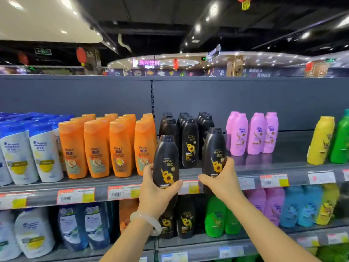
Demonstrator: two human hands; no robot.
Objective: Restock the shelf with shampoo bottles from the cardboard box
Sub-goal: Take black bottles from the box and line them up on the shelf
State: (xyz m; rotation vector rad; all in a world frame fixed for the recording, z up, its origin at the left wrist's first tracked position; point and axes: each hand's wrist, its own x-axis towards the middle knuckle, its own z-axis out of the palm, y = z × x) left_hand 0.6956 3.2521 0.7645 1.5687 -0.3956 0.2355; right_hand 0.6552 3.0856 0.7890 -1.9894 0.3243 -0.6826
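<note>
My left hand (154, 190) grips the lower part of a black shampoo bottle (166, 157) with a sunflower label, held upright in front of the top shelf's edge (188, 178). A second black sunflower bottle (214, 148) stands upright in my right hand (221, 178), its base level with the shelf front. Behind them, rows of the same black bottles (189, 140) stand on the top shelf. The cardboard box is out of view.
Orange bottles (120, 146) stand left of the black rows, blue-capped white bottles (30, 152) further left. Pink bottles (253, 133) stand to the right, then yellow (321, 140) and green ones. Bare shelf surface (290, 146) lies between pink and yellow. A lower shelf holds more bottles.
</note>
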